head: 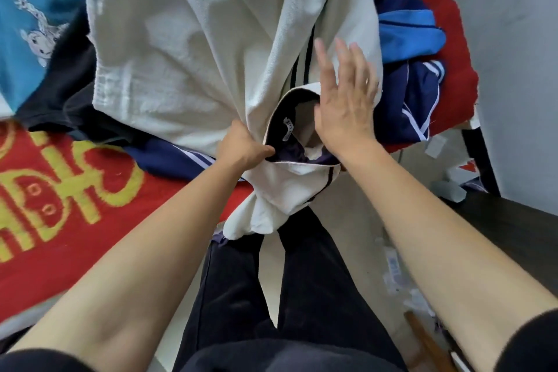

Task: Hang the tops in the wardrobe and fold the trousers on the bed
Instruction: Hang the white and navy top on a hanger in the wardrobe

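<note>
From the head camera, a large white garment point(181, 54) with thin dark stripes down its side fills the upper middle of the view. It spreads over the other clothes on the bed point(60, 220), which has a red cover with a yellow pattern. The garment's lower end reaches past the bed's near edge and hangs bunched above the person's dark-trousered legs. An opening in the garment, rimmed in white and lined in dark fabric, gapes at that near edge, and a small white label point(288, 129) shows inside it. Whether the piece is a top or trousers cannot be told. The left hand point(244, 149) grips the left rim of the opening, with the fingers curled into the cloth and the thumb tucked inside the dark lining. The right hand point(344, 100) is flat, its fingers straight and slightly spread, laid against the white cloth just right of the opening and holding nothing. Toward the bed's far left lies a blue top point(27, 24) with a cartoon print, and a black garment point(63, 100) lies beside it. A navy garment with white stripes point(181, 160) pokes out under the white one near the left hand. A heap of navy and bright blue clothes point(407, 93) sits by the bed's right edge. A dark table point(519, 235) stands at the right, over a pale floor point(356, 220).
</note>
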Action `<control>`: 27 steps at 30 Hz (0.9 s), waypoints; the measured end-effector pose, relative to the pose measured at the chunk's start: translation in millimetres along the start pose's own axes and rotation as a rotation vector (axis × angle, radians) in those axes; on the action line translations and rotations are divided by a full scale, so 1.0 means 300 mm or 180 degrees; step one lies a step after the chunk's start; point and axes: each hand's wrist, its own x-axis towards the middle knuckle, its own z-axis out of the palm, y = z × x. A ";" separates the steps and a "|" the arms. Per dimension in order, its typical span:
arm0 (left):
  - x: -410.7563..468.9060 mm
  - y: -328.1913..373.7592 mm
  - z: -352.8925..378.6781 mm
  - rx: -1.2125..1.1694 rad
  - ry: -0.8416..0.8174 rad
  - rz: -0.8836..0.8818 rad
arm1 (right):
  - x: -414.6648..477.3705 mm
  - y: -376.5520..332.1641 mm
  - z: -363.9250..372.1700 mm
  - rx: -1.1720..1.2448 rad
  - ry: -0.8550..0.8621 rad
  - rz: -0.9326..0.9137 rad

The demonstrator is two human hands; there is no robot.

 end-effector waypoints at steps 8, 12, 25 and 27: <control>-0.229 -0.084 -0.097 -0.0798 0.0611 -0.0659 | 0.019 -0.176 -0.190 0.1318 -0.0414 -0.0269; -0.401 -0.221 -0.228 -0.2601 0.1809 -0.1112 | -0.001 -0.443 -0.314 0.1824 -0.0497 -0.0982; -1.474 -0.885 -0.522 -0.2657 0.3707 -0.0665 | -0.537 -1.364 -0.893 0.2964 -0.0428 -0.2667; -1.638 -1.004 -0.442 -0.2146 0.4061 -0.0709 | -0.721 -1.460 -0.959 0.3237 -0.0574 -0.2879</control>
